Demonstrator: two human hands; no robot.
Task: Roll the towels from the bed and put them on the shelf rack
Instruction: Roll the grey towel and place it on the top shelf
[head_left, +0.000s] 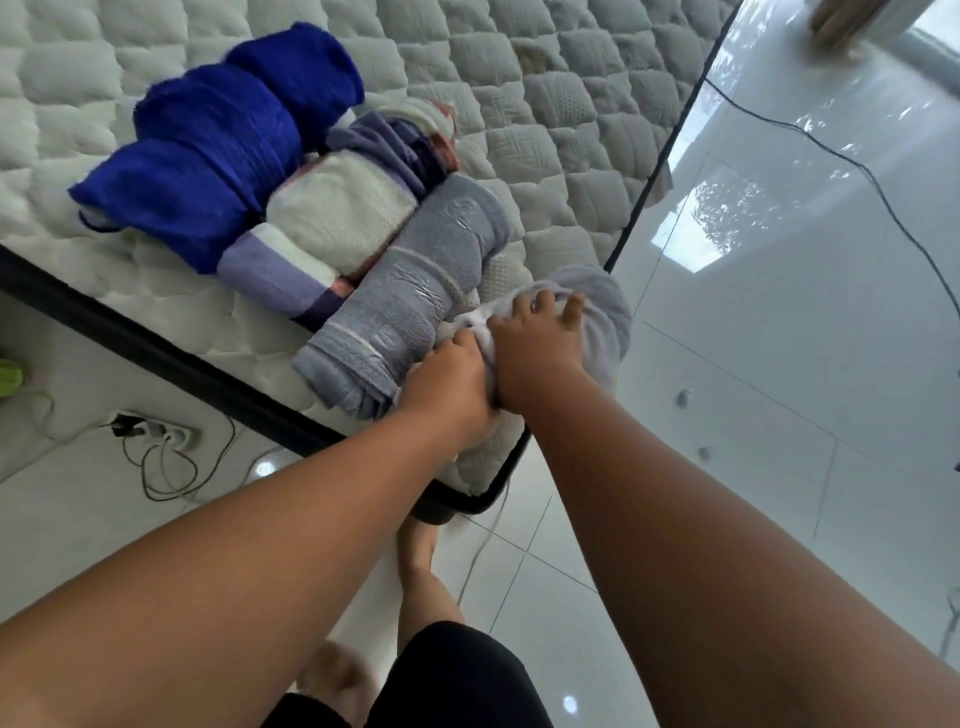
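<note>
a person's two hands press down on a white towel (605, 312) at the corner of a bed (561, 156), its quilted mattress bare and edged in black. the left hand (454, 387) is closed on the near end of the white towel, fingers curled into the cloth; the right hand (537, 343) lies over the top of it with fingers spread and bent, gripping the fabric. the white towel looks bunched into a loose roll, though the hands hide much of it and how tightly it is wound cannot be told.

three more towels lie rolled side by side on the mattress, touching one another in a row. just beside the hands is a grey towel (415, 291), a firm cylinder with paler woven bands and an embossed pattern. next to it lies a striped towel (337, 218) in cream, lilac and dark purple with a thin pink line, thicker and softer in outline. farthest from the hands is a deep blue towel (223, 150), plush and rolled more loosely, its surface lumpy.

on the glossy white tiled floor (779, 415) left of the bed sits a power strip (166, 431) with cables looped around it, and a dark cable (852, 161) runs across the tiles at right. the person's bare feet show below the bed corner.
</note>
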